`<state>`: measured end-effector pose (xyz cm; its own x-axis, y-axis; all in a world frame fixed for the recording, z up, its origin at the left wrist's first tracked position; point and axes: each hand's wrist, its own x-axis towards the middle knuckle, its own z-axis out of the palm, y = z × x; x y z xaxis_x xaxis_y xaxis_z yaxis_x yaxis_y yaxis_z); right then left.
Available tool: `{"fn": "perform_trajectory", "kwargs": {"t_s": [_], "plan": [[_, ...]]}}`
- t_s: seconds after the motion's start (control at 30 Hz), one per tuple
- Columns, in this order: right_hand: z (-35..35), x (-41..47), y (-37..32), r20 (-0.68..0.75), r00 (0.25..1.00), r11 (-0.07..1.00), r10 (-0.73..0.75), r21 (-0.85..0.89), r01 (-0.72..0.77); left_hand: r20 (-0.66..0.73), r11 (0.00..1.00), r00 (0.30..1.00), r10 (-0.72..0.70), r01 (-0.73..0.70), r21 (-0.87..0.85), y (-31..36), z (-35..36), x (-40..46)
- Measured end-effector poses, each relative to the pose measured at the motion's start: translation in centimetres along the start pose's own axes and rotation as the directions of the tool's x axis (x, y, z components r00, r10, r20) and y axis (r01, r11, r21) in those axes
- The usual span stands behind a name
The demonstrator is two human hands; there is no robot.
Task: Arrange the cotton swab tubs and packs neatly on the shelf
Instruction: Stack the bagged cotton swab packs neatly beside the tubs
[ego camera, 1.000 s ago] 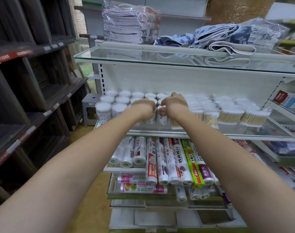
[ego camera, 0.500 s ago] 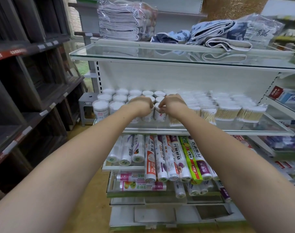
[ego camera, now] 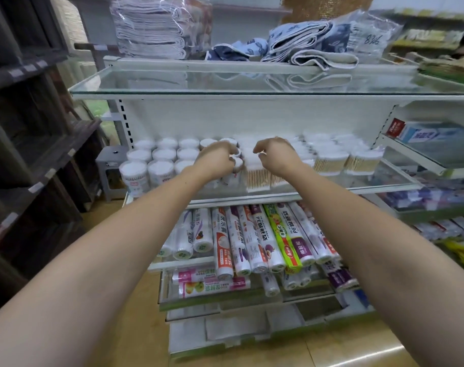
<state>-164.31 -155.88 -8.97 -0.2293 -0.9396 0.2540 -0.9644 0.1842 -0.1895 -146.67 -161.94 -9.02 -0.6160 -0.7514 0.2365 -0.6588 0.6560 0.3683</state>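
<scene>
Round white-lidded cotton swab tubs [ego camera: 164,154] stand in rows on the left half of the glass shelf [ego camera: 392,181]. Clear packs of wooden-stick cotton swabs [ego camera: 331,161] fill the right half. My left hand [ego camera: 215,161] reaches over the shelf's middle, its fingers curled round a small tub [ego camera: 236,163] at the right end of the tub rows. My right hand [ego camera: 275,156] hovers just right of it above the nearest swab packs [ego camera: 257,176], fingers curled and holding nothing I can see. Motion blur hides the fingertips.
A glass shelf above [ego camera: 252,83] carries folded cloths [ego camera: 305,46] and bagged towels [ego camera: 151,27]. Cling-film rolls [ego camera: 254,239] lie on the shelves below. Dark wooden shelving [ego camera: 27,144] stands at the left, a grey stool [ego camera: 111,168] behind it, and boxed goods [ego camera: 424,133] at the right.
My hands were together on tubs at the shelf's middle. The right hand has let go and drawn to the right; the left hand stays on a tub.
</scene>
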Motion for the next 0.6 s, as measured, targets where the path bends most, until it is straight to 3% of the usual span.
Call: {"fn": "perform_trajectory", "kwargs": {"t_s": [0.1,0.37,0.53,0.6], "plan": [[-0.3,-0.4,1.1,0.043,0.998,0.999,-0.043,-0.009,0.043,0.004,0.998,0.998,0.058,-0.058,0.036,1.3,0.7,0.8],[0.5,-0.3,2.2,0.148,0.977,0.986,-0.152,-0.052,0.161,0.068,0.999,0.997,-0.041,0.039,0.037,2.7,3.0,2.1],[0.5,0.4,2.5,0.242,0.961,0.99,-0.133,-0.01,0.14,-0.059,0.986,0.985,-0.162,0.164,0.03,3.2,3.6,2.5],[0.1,0.5,2.9,0.267,0.957,0.993,-0.113,0.045,0.105,-0.074,0.974,0.972,-0.221,0.218,-0.055,3.2,3.4,2.5]]}}
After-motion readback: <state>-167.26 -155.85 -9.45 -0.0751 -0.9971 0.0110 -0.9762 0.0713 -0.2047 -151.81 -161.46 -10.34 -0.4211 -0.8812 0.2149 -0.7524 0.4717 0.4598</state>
